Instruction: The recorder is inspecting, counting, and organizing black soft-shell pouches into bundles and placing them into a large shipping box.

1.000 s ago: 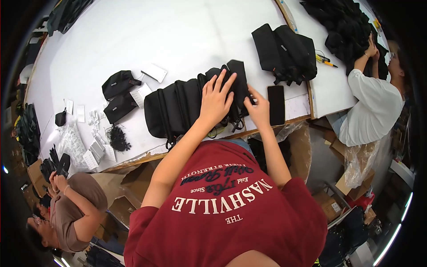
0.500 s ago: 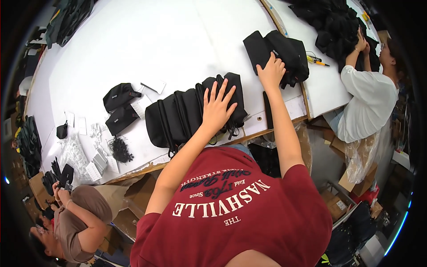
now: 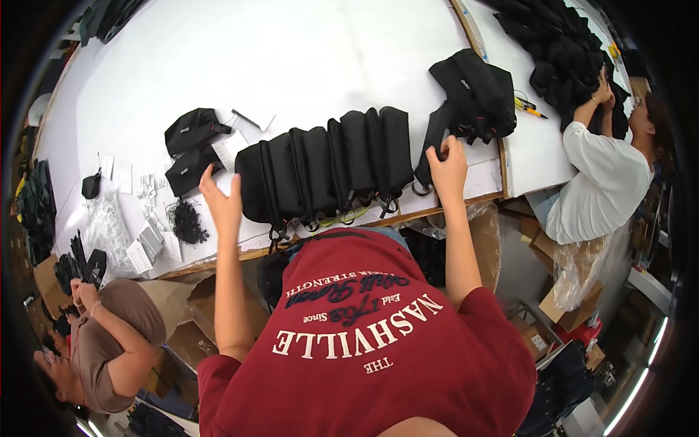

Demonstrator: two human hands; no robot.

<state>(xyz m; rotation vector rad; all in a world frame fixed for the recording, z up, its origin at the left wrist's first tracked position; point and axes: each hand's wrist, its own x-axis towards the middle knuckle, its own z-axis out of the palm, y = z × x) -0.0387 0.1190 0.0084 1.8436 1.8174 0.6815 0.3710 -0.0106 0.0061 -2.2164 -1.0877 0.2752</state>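
Observation:
Several black zippered pouches (image 3: 315,164) stand packed side by side in a row on the white table, their zipper ends and loops toward me. My left hand (image 3: 223,198) is at the row's left end, thumb and fingers apart, holding nothing. Right of the row, my right hand (image 3: 449,169) has its fingers closed on a black fabric strip (image 3: 432,138). A few more black pouches (image 3: 477,91) lie piled just beyond that hand. Two black pouches (image 3: 191,169) with small light logos lie to the left, past my left hand.
White tags (image 3: 149,237), a heap of black cords (image 3: 188,222) and a clear bag (image 3: 108,226) lie at left. A person in brown (image 3: 120,335) works there. At right, a person in white (image 3: 601,175) handles a black fabric pile (image 3: 564,62); a yellow cutter (image 3: 530,108) lies nearby.
My left hand has left the top of the row and moved to its left end. My right hand has come off the piled pouches, down toward me, and closed on the strip.

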